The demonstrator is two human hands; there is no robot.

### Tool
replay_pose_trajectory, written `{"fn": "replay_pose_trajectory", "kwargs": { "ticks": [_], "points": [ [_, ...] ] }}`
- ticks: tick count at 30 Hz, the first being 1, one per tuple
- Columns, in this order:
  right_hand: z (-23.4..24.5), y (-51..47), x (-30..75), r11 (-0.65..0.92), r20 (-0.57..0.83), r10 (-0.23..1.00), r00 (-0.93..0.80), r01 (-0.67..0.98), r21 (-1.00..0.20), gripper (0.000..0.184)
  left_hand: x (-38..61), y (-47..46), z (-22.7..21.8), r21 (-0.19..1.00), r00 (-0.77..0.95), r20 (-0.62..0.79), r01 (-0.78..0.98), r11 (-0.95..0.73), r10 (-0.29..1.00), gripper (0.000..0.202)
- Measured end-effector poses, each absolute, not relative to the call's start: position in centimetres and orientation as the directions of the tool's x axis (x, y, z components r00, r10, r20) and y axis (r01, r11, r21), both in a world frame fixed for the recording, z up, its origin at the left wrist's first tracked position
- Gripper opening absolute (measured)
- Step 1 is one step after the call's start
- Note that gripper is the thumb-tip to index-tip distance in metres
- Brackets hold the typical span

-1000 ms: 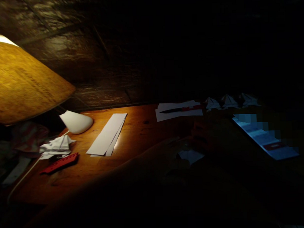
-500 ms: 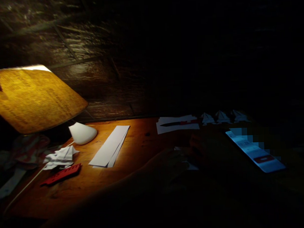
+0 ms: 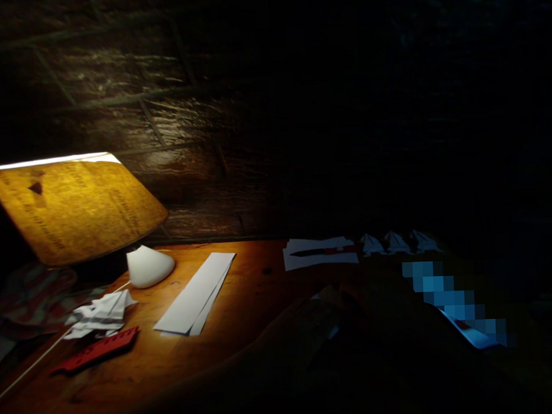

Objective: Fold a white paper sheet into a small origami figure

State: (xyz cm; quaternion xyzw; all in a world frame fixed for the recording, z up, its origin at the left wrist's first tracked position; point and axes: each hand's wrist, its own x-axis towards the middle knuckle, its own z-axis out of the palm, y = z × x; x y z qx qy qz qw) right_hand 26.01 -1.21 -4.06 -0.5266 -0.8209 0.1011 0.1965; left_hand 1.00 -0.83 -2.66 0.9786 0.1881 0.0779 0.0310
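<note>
Deep shadow covers both my hands at the middle of the table. My left hand (image 3: pixel 305 324) reaches in from the lower left, its fingers closed on a small piece of white paper (image 3: pixel 333 332). Only slivers of that paper show, at its upper and lower edges. Opposite, my right hand (image 3: pixel 351 298) is a faint reddish shape with curled fingers at the same paper; most of it is lost in the dark. Beyond the hands, a knife (image 3: pixel 323 251) with a dark blade and red handle lies on a stack of white paper (image 3: pixel 291 262). Several folded paper shapes (image 3: pixel 398 243) stand in a row beside it.
A lit lamp with a yellow shade (image 3: pixel 86 204) and white base (image 3: pixel 149 267) stands at the left. Near it lie crumpled paper (image 3: pixel 101 313), a red notched object (image 3: pixel 100 351) and long paper strips (image 3: pixel 195 294). A glowing phone (image 3: pixel 477 333), partly pixelated, lies right. A brick wall (image 3: pixel 173 126) rises behind.
The whole view has shifted, so the table things sit lower. My hands have drawn closer together around the small paper, and less of it shows.
</note>
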Motion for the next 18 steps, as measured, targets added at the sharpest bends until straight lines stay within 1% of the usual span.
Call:
{"fn": "replay_pose_trajectory", "kwargs": {
  "ticks": [3, 6, 10, 14, 18],
  "points": [
    [-4.5, -1.1, 25.9, 0.419, 0.207, 0.908, -0.365, 0.809, -0.413, 0.018, 0.9, -1.2, -2.0, 0.069, 0.916, 0.141, 0.369, -0.927, 0.375, 0.049],
    [-4.4, -1.1, 25.7, 0.371, 0.244, 0.926, -0.287, 0.813, -0.45, 0.029, 1.0, -1.5, -1.4, 0.038, 0.923, 0.129, 0.359, -0.932, 0.361, 0.037],
    [-4.8, -0.6, 25.9, 0.343, 0.265, 0.933, -0.243, 0.823, -0.452, 0.038, 1.2, -1.5, -0.8, 0.0, 0.933, 0.113, 0.343, -0.939, 0.341, 0.033],
    [-5.0, 0.3, 26.6, 0.388, 0.279, 0.917, -0.285, 0.797, -0.462, 0.031, 1.2, -1.6, -0.3, -0.015, 0.934, 0.111, 0.343, -0.939, 0.339, 0.031],
    [-4.5, 0.8, 26.8, 0.408, 0.286, 0.911, -0.296, 0.752, -0.519, 0.03, 1.1, -1.7, 0.1, -0.008, 0.932, 0.106, 0.349, -0.937, 0.346, 0.03]
  ]
}}
